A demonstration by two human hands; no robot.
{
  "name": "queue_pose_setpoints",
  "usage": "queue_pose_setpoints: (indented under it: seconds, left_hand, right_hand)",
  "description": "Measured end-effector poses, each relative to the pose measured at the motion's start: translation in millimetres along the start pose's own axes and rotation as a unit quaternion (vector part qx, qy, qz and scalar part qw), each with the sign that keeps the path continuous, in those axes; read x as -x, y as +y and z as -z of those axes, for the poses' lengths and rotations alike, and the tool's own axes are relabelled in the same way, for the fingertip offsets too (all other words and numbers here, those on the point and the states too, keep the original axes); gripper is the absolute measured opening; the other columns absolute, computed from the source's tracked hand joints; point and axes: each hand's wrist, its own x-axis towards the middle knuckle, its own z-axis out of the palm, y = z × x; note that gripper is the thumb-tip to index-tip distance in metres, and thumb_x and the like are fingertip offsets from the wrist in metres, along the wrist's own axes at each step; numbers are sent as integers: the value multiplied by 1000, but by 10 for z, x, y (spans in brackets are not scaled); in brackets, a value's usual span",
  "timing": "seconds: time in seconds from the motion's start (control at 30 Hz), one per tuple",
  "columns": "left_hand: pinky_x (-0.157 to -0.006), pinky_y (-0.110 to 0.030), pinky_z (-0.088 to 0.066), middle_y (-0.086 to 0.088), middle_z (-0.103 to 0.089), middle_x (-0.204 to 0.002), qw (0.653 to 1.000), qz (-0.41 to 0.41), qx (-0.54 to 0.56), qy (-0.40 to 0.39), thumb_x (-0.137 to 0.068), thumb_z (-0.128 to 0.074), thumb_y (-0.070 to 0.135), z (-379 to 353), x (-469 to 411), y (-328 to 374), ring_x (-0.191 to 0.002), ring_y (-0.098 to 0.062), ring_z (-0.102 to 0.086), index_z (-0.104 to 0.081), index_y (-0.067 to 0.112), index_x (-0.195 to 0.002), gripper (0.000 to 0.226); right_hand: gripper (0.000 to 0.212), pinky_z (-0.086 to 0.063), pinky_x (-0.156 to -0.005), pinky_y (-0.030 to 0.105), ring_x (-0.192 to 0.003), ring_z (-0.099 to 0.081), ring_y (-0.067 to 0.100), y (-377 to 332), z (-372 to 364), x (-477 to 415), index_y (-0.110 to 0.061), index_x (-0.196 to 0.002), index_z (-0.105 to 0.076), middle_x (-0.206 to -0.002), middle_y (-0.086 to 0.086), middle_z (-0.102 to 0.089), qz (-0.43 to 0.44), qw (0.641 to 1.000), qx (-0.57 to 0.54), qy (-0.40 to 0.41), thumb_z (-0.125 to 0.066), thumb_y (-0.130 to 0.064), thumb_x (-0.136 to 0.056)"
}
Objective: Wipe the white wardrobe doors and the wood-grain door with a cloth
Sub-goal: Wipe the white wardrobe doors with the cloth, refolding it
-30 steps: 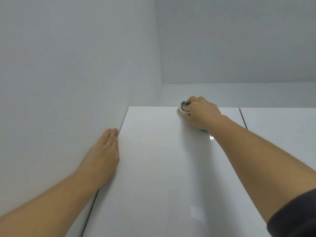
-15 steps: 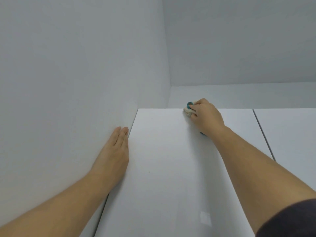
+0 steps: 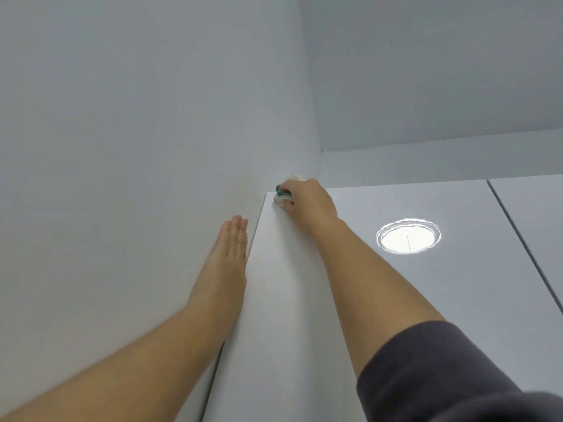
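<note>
The pale wall (image 3: 122, 147) fills the space left of the white wardrobe door (image 3: 396, 315) and meets it along the door's left edge. The door is seen from below, glossy, and its lower part is cut off by the bottom of the view. Above the door a plain white strip (image 3: 426, 166) runs up to the ceiling (image 3: 441, 71). Right of the door, past a thin dark gap, is a second white door (image 3: 539, 214), mostly cut off by the right border.

A dark grey sleeve (image 3: 441, 376) crosses the lower part of the door and hides that part of its face; the bare right forearm rises from it toward the door's top left corner. The left forearm comes in from the lower left corner, cut off at the elbow.

The left hand (image 3: 231, 251) lies flat on the wall just beside the door's left edge, fingers straight and close together, holding nothing; its palm is turned to the wall and hidden.

A round bright reflection of a lamp (image 3: 408, 236) sits on the door's upper middle, its outline rippled.

The right hand (image 3: 307, 202) is at the door's top left corner, fingers curled round the cloth (image 3: 281, 197) and holding it against the door. Most of the cloth is hidden under the hand: only a white bunch and a scrap of teal show, right by the wall.
</note>
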Motion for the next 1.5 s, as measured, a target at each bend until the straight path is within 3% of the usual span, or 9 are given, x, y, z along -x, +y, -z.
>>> queue_pose_setpoints:
  seconds: [0.17, 0.43, 0.6, 0.8, 1.0, 1.1, 1.23, 1.37, 1.5]
  left_hand:
    - [-114, -56, 8, -40, 19, -148, 1000, -16, -4, -1, -104, -13, 33, 9, 14, -60, -140, -53, 12, 16, -19, -139, 69]
    - [-112, -56, 12, -39, 19, -149, 1000, -27, -13, 10, -102, -13, 31, -18, 48, -75, -141, -50, 13, 16, -19, -139, 69]
    - [-110, -58, 14, -43, 23, -145, 1000, -2, -13, 20, -101, -11, 31, 19, 79, -82, -139, -52, 18, 18, -22, -137, 70]
    - [-112, -57, 10, -41, 16, -148, 1000, -1, -7, 12, -101, -11, 27, 64, 71, -109, -141, -52, 12, 17, -24, -135, 67]
    - [-112, -57, 10, -40, 15, -149, 1000, -7, -14, 5, -101, -11, 25, 71, 88, -115, -141, -51, 11, 22, -26, -128, 67]
    - [-111, -58, 10, -40, 14, -149, 1000, -6, -12, 1, -101, -11, 27, 70, 85, -113, -141, -52, 11, 17, -24, -135, 67]
    - [-112, -58, 9, -42, 13, -148, 1000, -6, -8, 2, -101, -13, 27, 47, 86, -110, -140, -53, 10, 11, -22, -139, 66]
    - [-112, -60, 7, -44, 11, -148, 1000, -7, -11, 3, -101, -14, 27, 36, 98, -115, -140, -55, 9, 12, -24, -137, 67]
    - [-111, -62, 8, -47, 12, -145, 1000, -10, -25, 6, -101, -12, 26, 14, 120, -109, -138, -57, 9, 12, -26, -136, 67]
  right_hand:
    - [10, -26, -54, 27, -86, -44, 26, -130, -148, -71, -13, -92, -52, -88, 2, -47, -33, 999, -10, 19, -48, -5, -87]
    - [31, -36, -69, 33, -102, -47, 28, -246, -169, -125, -11, -115, -54, -109, 9, -57, -32, 999, -30, -13, -42, 2, -89]
    - [20, -35, -68, 31, -86, -44, 25, -191, -114, -76, -14, -108, -51, -102, 7, -54, -18, 996, -74, -53, -47, -5, -90]
    - [17, -47, -74, 37, -89, -55, 26, -158, -185, 206, -25, -101, -50, -101, 6, -60, 14, 993, -63, -103, -57, -17, -87]
    - [31, -42, -70, 32, -96, -45, 18, -208, -87, 503, -35, -119, -56, -89, -9, -53, 47, 996, 31, -70, -50, -22, -92]
    - [34, -32, -57, 28, -86, -34, 16, -193, -104, 516, -34, -115, -59, -111, -14, -61, 43, 995, 84, -44, -46, -13, -91]
    - [37, -19, -50, 25, -84, -31, 17, -136, 9, 554, -31, -107, -60, -98, -10, -60, -11, 994, 103, -39, -44, -4, -87]
    - [34, -37, -60, 29, -88, -38, 19, 92, 237, 641, -34, -98, -57, -94, -7, -59, -55, 993, 100, -25, -44, -5, -86]
    - [39, -30, -58, 29, -88, -36, 19, 422, 510, 778, -27, -116, -58, -114, -12, -60, -94, 987, 128, 16, -43, -5, -88]
